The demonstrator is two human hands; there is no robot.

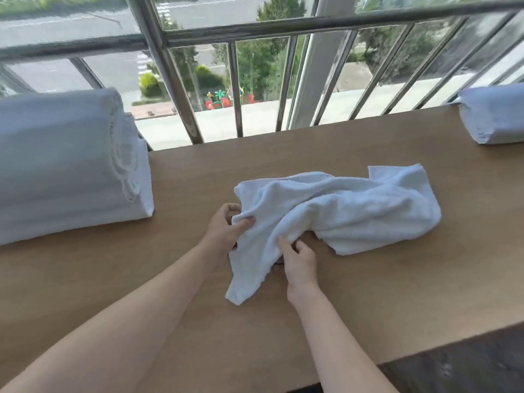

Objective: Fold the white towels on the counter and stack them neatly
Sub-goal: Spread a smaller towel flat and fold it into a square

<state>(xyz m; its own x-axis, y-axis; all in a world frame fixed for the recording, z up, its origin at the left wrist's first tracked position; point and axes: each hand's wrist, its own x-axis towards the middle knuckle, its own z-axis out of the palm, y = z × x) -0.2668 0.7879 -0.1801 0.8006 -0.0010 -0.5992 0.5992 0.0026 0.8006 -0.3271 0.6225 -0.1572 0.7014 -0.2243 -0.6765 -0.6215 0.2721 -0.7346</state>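
A crumpled white towel [340,211] lies in the middle of the wooden counter [397,293], with one end trailing toward me. My left hand [225,232] pinches the towel's left edge between thumb and fingers. My right hand [299,260] grips a fold of the same towel a little lower and to the right. A tall stack of folded white towels [65,165] stands at the left of the counter. Another white folded pile [493,114] sits at the far right edge.
A metal window railing [235,89] runs along the counter's far edge, with glass and a street view behind it. The counter's near edge drops to a dark floor [467,370] at the lower right.
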